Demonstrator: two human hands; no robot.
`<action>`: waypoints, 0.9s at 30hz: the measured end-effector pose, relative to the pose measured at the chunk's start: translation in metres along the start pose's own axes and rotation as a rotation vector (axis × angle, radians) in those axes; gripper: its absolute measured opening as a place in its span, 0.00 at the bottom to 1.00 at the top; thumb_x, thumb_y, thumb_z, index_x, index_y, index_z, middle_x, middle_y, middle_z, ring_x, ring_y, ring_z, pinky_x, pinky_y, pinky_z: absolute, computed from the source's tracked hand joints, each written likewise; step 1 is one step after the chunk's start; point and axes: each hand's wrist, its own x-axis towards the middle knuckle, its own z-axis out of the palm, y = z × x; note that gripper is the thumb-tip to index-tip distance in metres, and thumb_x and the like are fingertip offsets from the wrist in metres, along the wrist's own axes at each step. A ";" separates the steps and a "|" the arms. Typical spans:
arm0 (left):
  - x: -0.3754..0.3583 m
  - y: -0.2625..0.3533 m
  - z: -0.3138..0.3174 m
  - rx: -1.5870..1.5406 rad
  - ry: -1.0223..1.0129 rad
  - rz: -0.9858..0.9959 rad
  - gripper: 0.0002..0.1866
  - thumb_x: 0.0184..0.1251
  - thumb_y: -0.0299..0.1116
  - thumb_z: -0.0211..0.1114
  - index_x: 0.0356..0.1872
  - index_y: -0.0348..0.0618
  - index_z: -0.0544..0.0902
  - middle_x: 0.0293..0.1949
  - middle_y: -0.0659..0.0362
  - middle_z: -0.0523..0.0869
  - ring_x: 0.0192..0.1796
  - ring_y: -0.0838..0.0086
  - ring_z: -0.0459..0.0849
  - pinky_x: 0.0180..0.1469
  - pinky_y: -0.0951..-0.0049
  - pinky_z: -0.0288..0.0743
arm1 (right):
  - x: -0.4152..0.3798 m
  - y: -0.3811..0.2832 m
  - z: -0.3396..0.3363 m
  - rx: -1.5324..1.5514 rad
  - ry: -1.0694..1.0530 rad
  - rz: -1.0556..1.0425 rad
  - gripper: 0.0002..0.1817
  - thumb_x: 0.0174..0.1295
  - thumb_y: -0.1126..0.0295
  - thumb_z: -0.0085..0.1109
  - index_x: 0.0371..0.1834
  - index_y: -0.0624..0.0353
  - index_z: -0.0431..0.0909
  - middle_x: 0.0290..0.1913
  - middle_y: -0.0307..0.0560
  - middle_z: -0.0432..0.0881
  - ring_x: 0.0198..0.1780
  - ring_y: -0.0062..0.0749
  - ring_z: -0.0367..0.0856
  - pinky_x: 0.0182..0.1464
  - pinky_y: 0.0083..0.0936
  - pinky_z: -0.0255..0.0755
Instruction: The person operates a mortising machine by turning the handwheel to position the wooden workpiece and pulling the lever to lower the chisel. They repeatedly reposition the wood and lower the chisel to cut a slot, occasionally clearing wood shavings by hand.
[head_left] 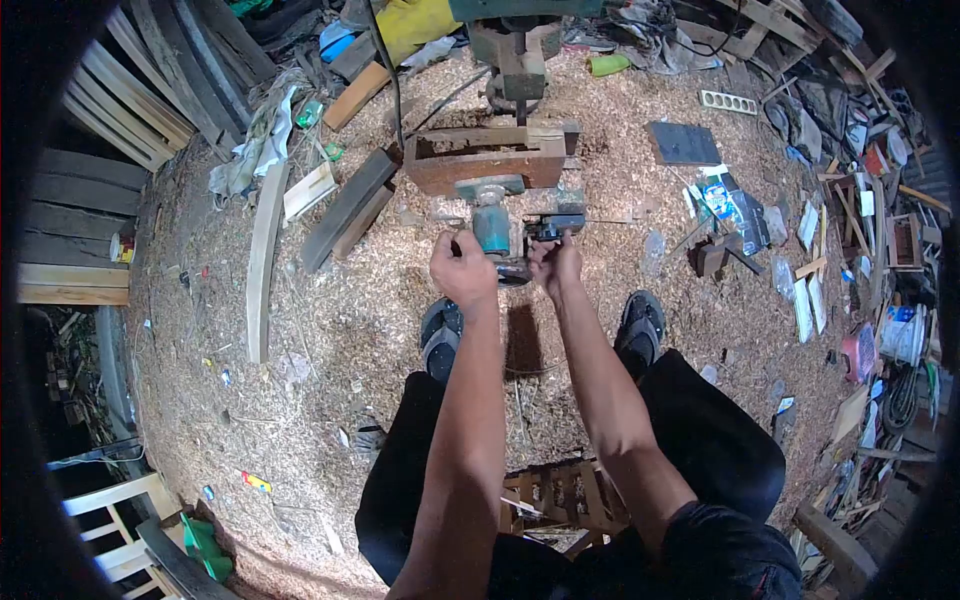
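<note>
Both hands gripped a teal power tool (492, 228): the left hand (462, 268) wrapped its body, the right hand (556, 262) pinched its black side. A wooden block (485, 158) stood just beyond; planks (348, 208) lay left, open sawdust floor (330, 330) around.

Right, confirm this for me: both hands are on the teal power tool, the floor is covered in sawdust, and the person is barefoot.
Not barefoot. The head view shows dark sandals on both feet. The rest stands: the left hand and right hand are on the teal power tool, and the floor is covered in sawdust.
</note>
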 end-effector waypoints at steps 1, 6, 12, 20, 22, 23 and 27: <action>-0.001 0.001 0.000 0.004 0.002 0.002 0.15 0.61 0.35 0.57 0.24 0.30 0.77 0.20 0.43 0.77 0.24 0.52 0.74 0.33 0.54 0.69 | 0.005 -0.003 -0.004 0.269 -0.116 0.249 0.29 0.74 0.48 0.45 0.41 0.70 0.78 0.30 0.50 0.83 0.24 0.30 0.78 0.24 0.26 0.68; 0.002 -0.002 0.002 0.027 0.046 0.020 0.14 0.61 0.35 0.58 0.24 0.31 0.77 0.19 0.43 0.77 0.23 0.56 0.75 0.32 0.55 0.69 | -0.028 -0.021 0.017 -0.345 0.205 -0.248 0.30 0.72 0.45 0.49 0.36 0.68 0.81 0.32 0.52 0.84 0.29 0.30 0.82 0.30 0.27 0.75; 0.001 -0.004 0.002 -0.014 0.024 0.025 0.14 0.62 0.34 0.57 0.24 0.31 0.77 0.19 0.45 0.76 0.22 0.59 0.73 0.31 0.58 0.68 | -0.015 -0.005 0.017 -0.345 0.162 -0.375 0.24 0.70 0.53 0.58 0.35 0.69 0.80 0.30 0.48 0.83 0.30 0.36 0.84 0.36 0.29 0.77; 0.001 -0.004 0.002 0.034 0.033 -0.008 0.14 0.62 0.33 0.57 0.25 0.30 0.78 0.20 0.47 0.77 0.25 0.62 0.73 0.33 0.60 0.69 | -0.006 -0.029 0.001 0.030 -0.098 0.179 0.32 0.73 0.49 0.47 0.57 0.74 0.65 0.49 0.67 0.81 0.43 0.49 0.83 0.45 0.39 0.82; -0.001 -0.004 0.002 0.004 0.038 0.010 0.14 0.63 0.33 0.57 0.26 0.30 0.78 0.21 0.47 0.77 0.26 0.64 0.73 0.34 0.60 0.69 | -0.017 -0.036 0.003 -0.184 -0.066 0.126 0.28 0.73 0.48 0.47 0.48 0.69 0.75 0.41 0.58 0.84 0.35 0.40 0.84 0.37 0.33 0.81; 0.001 -0.003 0.003 -0.017 0.042 0.027 0.14 0.63 0.33 0.57 0.27 0.29 0.78 0.22 0.47 0.77 0.27 0.64 0.73 0.34 0.60 0.69 | -0.028 -0.042 0.008 -0.284 -0.006 0.014 0.27 0.73 0.49 0.47 0.47 0.68 0.76 0.40 0.55 0.83 0.34 0.37 0.84 0.36 0.32 0.80; 0.001 -0.006 0.001 -0.024 -0.009 0.040 0.14 0.65 0.32 0.56 0.26 0.28 0.76 0.22 0.48 0.76 0.27 0.66 0.71 0.35 0.62 0.69 | -0.070 -0.069 0.025 -0.398 0.116 -0.244 0.22 0.74 0.54 0.48 0.47 0.65 0.78 0.36 0.46 0.83 0.32 0.30 0.82 0.33 0.28 0.76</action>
